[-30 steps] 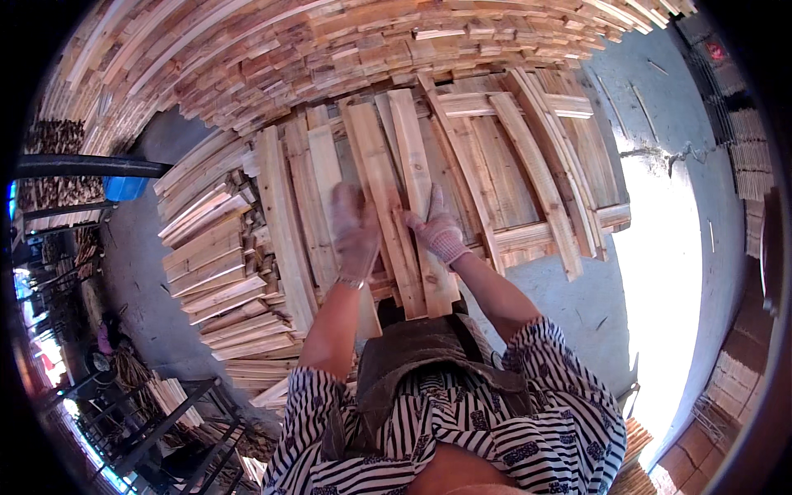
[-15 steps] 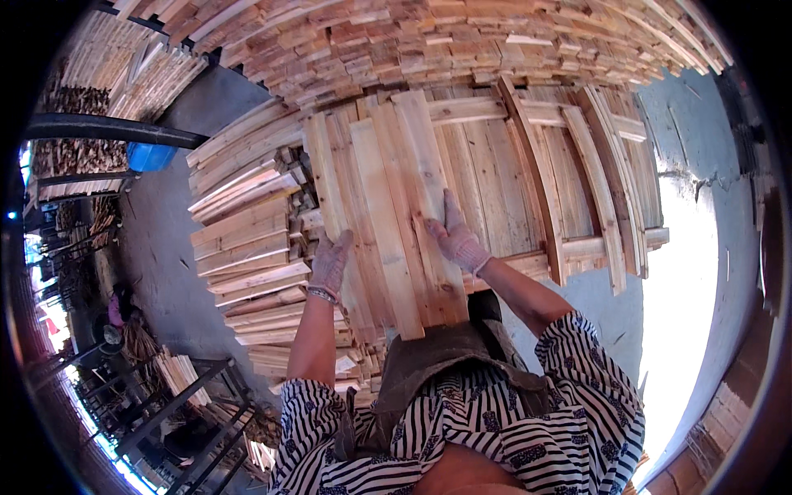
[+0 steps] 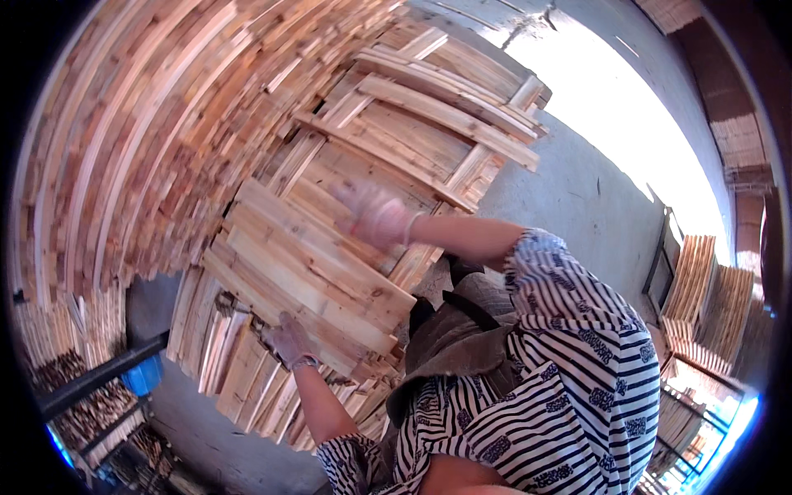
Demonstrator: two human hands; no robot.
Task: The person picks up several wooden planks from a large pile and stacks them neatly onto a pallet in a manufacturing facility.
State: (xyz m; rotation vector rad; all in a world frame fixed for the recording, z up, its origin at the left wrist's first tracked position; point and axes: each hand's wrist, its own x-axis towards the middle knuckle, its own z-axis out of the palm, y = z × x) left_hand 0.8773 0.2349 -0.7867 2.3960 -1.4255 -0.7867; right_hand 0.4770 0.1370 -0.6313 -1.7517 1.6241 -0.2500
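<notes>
Currently, the left hand sits at the edge of the boards, grip indeterminable. These lie side by side; the right hand, blurred, grip unclear, has left them, nearing a slat, apparently ending two-handed contact.

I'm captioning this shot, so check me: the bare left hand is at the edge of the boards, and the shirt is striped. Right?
Not quite: the left hand isn't bare. The head view shows it in a pale glove, at the edge of the boards. The shirt is striped.
</notes>
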